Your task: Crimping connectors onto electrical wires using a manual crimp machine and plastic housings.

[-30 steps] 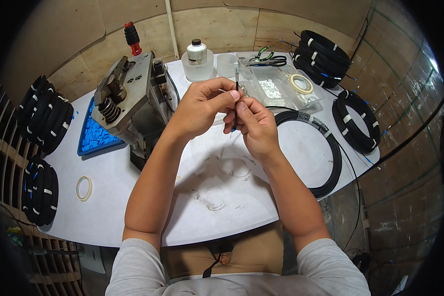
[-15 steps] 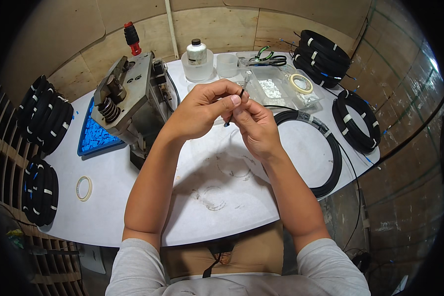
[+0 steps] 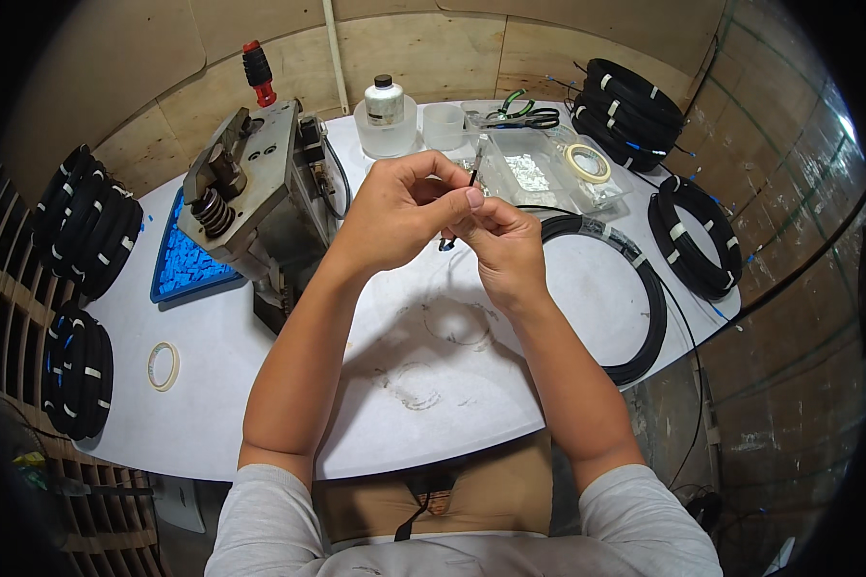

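Above the middle of the white table, my left hand [image 3: 399, 212] and my right hand [image 3: 506, 252] meet, fingers closed in a pinch. Between them is a thin black cable [image 3: 473, 178] whose upper end sticks up past my fingertips, with a pale, narrow tip. A small dark piece with a bluish spot [image 3: 446, 245] shows below my left fingers; its kind is too small to make out. Behind my right hand a black cable runs to the large black cable coil [image 3: 656, 317] on the table's right. My fingers hide the gripped part.
A metal press [image 3: 260, 183] stands left, beside a blue tray [image 3: 197, 289] of blue pieces. A tape roll [image 3: 164, 366] lies near it. Farther back are a bottle [image 3: 384, 104], clear bins [image 3: 568, 192] and pliers [image 3: 515, 115]. Black cable coils [image 3: 630, 111] are stacked at both sides.
My left fingers have shifted slightly, and more of the black cable end now shows above them. My right hand has turned a little; both hands stay in nearly the same place.
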Demonstrator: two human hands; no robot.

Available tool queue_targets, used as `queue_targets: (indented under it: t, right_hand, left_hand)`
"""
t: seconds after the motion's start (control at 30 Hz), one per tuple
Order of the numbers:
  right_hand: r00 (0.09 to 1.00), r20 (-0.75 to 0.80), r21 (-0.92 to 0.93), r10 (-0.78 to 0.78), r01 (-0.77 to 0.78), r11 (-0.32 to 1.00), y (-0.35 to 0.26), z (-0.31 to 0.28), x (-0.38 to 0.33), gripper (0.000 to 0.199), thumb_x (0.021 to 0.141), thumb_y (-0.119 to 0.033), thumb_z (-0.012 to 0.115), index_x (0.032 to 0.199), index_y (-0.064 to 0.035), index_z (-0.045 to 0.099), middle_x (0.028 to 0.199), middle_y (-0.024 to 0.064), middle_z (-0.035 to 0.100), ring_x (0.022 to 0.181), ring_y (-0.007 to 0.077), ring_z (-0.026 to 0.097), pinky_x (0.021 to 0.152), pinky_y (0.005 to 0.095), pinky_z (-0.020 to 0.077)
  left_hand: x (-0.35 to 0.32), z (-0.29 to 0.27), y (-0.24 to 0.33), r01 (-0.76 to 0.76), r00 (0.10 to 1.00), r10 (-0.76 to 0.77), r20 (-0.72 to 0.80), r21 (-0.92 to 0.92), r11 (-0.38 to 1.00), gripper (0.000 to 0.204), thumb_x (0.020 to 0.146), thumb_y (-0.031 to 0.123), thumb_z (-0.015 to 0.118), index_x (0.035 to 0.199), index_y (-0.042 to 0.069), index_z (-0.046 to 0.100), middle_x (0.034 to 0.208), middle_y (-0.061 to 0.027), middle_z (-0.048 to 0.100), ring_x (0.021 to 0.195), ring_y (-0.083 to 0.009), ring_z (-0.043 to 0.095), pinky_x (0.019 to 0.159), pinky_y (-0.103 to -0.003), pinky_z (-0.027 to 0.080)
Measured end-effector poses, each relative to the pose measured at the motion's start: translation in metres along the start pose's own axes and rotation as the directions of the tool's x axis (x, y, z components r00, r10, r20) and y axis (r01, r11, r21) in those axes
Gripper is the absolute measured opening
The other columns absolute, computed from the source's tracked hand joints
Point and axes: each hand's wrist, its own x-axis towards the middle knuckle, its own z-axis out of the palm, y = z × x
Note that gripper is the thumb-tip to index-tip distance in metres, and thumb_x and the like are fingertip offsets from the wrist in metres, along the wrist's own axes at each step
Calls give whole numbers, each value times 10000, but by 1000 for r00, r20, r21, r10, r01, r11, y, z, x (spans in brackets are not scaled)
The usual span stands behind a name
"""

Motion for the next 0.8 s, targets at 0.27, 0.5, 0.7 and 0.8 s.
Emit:
queue_targets:
  t: [0.27, 0.5, 0.7, 0.8]
  right_hand:
    - [997, 41, 92, -66, 62, 994, -2, 1, 1, 163, 879, -38, 667, 1038, -2, 657, 939, 47, 682, 873, 108, 635, 806, 252, 522]
    - [996, -38, 10, -84, 84, 996, -13, 4, 0, 118, 885, -38, 664, 998, -2, 665, 893, 32, 675, 827, 79, 616, 768, 232, 512]
    - [998, 3, 1, -57, 57, 998, -8, 0, -1, 115, 879, -85, 686, 950, 3, 660, 817, 40, 670, 736, 81, 603, 653, 226, 489]
    - [999, -11, 23, -36, 37, 999, -8, 1, -1, 126, 893, -117, 675, 930, 1, 655, 799, 51, 668, 712, 92, 599, 634, 230, 480]
  left_hand:
    - [2, 0, 2, -15, 1000, 15, -17, -1, 1000, 178, 874, 126, 685, 921, -43, 659, 749, -60, 656, 649, -90, 588, 559, -231, 485]
    - [1, 5, 5, -51, 998, 51, -33, -2, 999, 213, 898, 128, 656, 988, -65, 672, 797, -77, 672, 714, -102, 598, 637, -253, 507]
    - [1, 1, 5, 33, 998, -36, -55, -47, 998, 202, 903, 121, 651, 944, -76, 665, 806, -90, 667, 699, -118, 602, 626, -263, 511]
    - [2, 0, 8, 94, 995, -97, -35, -80, 992, 192, 901, 115, 653, 938, -73, 659, 805, -93, 663, 685, -124, 604, 624, -265, 515]
